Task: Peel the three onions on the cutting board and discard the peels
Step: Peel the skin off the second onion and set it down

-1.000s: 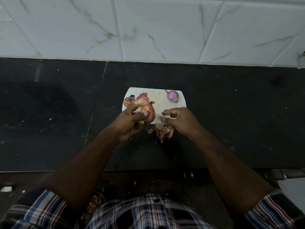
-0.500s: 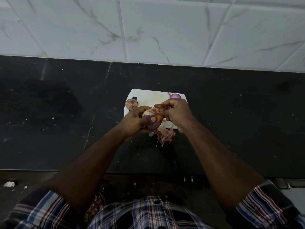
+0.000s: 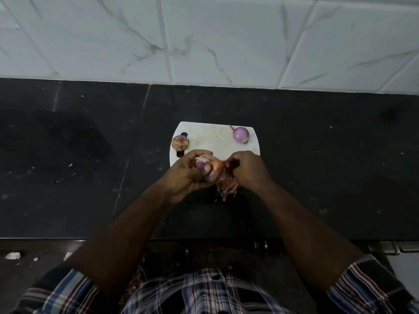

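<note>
On the white cutting board (image 3: 213,139), left edge: unpeeled onion (image 3: 180,143), dry brownish skin still on, sitting over the handle slot. Near that board's front edge, raised above it: left hand (image 3: 186,175) wrapped around the half-peeled onion (image 3: 209,169), thumb across its front, fingers curled behind. Grip closed and full of onion. Purple flesh showing at the thumb side, papery tan skin over the rest. Just right of that onion: right hand (image 3: 247,169), fingertips pinched narrow on a flap of peel (image 3: 227,165) that is attached at the onion's right side. Below the two hands, off the board's front edge on the dark counter (image 3: 90,177): small heap of loose peels (image 3: 226,188), partly hidden by the right hand. At the board's far right corner: peeled onion (image 3: 241,134), smooth purple, thin root tail pointing left, well apart from both hands. Behind the board: white marbled wall tiles (image 3: 226,37).
</note>
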Demonstrator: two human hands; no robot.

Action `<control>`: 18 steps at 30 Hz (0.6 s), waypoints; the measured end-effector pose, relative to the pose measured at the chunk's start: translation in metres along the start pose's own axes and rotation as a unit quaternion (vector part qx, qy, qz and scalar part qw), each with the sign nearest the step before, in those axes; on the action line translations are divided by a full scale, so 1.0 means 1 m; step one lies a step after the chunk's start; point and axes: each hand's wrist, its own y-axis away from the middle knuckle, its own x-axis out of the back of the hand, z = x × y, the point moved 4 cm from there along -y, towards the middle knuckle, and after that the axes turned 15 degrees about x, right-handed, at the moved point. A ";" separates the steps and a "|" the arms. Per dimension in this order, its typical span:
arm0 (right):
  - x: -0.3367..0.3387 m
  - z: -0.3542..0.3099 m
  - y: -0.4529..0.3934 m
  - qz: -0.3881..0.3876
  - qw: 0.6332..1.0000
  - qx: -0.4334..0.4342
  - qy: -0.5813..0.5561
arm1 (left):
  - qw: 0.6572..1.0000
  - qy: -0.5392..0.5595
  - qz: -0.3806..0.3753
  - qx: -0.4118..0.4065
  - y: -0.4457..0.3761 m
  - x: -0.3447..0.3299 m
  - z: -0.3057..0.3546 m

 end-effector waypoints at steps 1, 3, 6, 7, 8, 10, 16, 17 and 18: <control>-0.001 0.001 0.002 0.000 1.000 0.002 0.003 | 1.000 0.025 0.002 0.002 -0.001 0.002 0.001; -0.004 0.003 0.006 -0.009 1.000 0.013 0.016 | 0.998 0.061 0.008 0.009 -0.002 0.007 0.002; -0.006 0.005 0.009 -0.038 0.998 0.030 0.049 | 0.996 0.078 0.032 0.013 -0.001 0.014 0.005; -0.005 0.005 0.011 -0.042 0.998 0.032 0.036 | 0.997 0.072 0.039 0.013 -0.001 0.015 0.005; -0.003 0.004 0.011 -0.043 0.998 0.032 0.013 | 0.997 0.065 0.045 0.013 0.000 0.016 0.006; 0.006 0.000 0.012 -0.017 0.998 0.016 -0.056 | 0.997 0.059 0.049 0.013 0.001 0.017 0.007; 0.008 -0.027 -0.002 0.077 0.956 -0.014 -0.283 | 0.997 0.076 0.024 0.009 0.003 0.009 0.009; 0.005 -0.031 -0.003 0.088 0.951 -0.017 -0.296 | 0.997 0.076 0.022 0.007 0.003 0.008 0.010; 0.003 -0.034 -0.004 0.101 0.949 -0.016 -0.297 | 0.997 0.077 0.023 0.004 0.004 0.006 0.011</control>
